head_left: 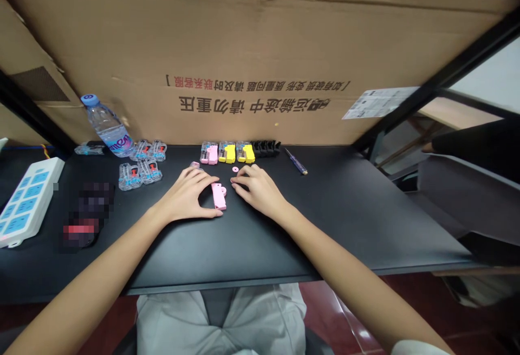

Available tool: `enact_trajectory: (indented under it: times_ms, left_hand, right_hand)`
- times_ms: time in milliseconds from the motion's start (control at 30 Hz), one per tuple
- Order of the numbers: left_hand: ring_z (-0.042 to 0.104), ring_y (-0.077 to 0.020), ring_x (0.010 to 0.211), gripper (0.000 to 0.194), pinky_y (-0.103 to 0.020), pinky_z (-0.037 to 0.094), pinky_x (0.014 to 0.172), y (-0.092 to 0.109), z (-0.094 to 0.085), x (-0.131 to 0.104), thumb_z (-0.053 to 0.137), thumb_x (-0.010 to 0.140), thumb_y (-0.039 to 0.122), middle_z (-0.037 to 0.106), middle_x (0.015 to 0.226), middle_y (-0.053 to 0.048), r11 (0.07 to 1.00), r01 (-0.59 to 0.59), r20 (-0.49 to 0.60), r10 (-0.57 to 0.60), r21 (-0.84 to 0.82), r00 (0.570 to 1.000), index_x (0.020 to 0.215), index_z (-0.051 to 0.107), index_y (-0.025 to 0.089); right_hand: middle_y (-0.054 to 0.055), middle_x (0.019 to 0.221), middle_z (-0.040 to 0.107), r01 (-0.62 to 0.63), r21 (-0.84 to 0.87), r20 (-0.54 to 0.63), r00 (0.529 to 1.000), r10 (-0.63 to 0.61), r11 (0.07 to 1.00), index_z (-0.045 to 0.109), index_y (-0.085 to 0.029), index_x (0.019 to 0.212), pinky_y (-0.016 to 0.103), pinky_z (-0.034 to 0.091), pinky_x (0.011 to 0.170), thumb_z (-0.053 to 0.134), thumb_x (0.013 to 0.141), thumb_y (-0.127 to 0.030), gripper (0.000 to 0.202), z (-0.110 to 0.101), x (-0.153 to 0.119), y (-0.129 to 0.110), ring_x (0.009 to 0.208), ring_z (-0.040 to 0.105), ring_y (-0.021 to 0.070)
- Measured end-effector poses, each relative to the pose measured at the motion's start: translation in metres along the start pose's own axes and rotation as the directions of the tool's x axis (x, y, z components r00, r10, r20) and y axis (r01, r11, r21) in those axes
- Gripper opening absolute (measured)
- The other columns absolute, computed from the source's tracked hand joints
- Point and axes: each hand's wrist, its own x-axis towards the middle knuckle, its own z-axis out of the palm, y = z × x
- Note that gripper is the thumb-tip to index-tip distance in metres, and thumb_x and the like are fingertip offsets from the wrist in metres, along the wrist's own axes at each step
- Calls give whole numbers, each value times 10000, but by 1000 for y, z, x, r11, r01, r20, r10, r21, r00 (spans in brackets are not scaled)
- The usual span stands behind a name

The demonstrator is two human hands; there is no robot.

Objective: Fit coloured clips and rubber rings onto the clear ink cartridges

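My left hand (184,195) has its thumb and index finger around the two ends of a pink plastic housing (219,197), which rests on the black table. A small pale pink piece (195,165) lies just beyond the left knuckles. To the right of the housing, my right hand (257,186) is closed in a pinch close to the tabletop. Whatever sits between its fingertips is too small to make out. Just beyond those fingertips lies a little pink ring (235,169).
Behind the hands stand clear units with a pink front (209,153) and yellow fronts (227,152), beside black parts (266,148). A screwdriver (297,162) lies to the right. At left are clear assemblies (140,173), a water bottle (109,127) and a power strip (28,198). Cardboard (244,46) rises behind.
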Motion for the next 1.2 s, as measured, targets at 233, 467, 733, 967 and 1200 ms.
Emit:
enact_trajectory:
  times_ms: [233,467,733,967,1200]
  left_hand:
    - [696,-301,1216,565,-559,275,1317,3,-2,0,806,841,519,777,1223,-61,1000,-23,-17,23,-21,1000,1336,694,272]
    - [708,-301,1199,583,-546,291,1309,2,-2,-1,790,840,480,774,1227,-67,999,-35,-13,35,-6,999,1370,678,264]
    - [701,-309,1222,595,-555,294,1298,0,0,-1,797,846,496,765,1261,-78,999,-39,-9,39,2,999,1373,676,249]
    - [718,-299,1158,573,-551,292,1297,0,-1,0,789,857,520,770,1190,-80,999,-34,-10,34,-9,999,1345,689,235]
    - [713,-301,1170,572,-544,324,1272,2,0,1,801,852,492,768,1225,-87,997,-63,-24,62,-33,998,1342,677,225]
  right_hand:
    - [124,1094,778,106,57,30,994,-108,993,833,-205,1134,424,525,897,575,1098,-261,267,1,1,-6,972,621,274]
    - [122,1087,789,119,2,50,992,-119,993,826,-215,1092,407,514,889,585,1090,-254,244,1,0,-7,991,665,274]
    - [119,1028,813,-3,201,10,1000,1,980,824,-198,1153,399,562,877,589,1031,-185,264,2,0,-12,937,725,262]
    - [80,1045,832,-177,809,62,974,219,560,856,-226,1070,392,604,913,719,985,-428,257,9,5,-21,962,767,243]
    - [86,1017,810,-185,831,65,969,239,525,850,-225,1053,416,602,903,791,924,-469,282,19,6,-24,948,734,245]
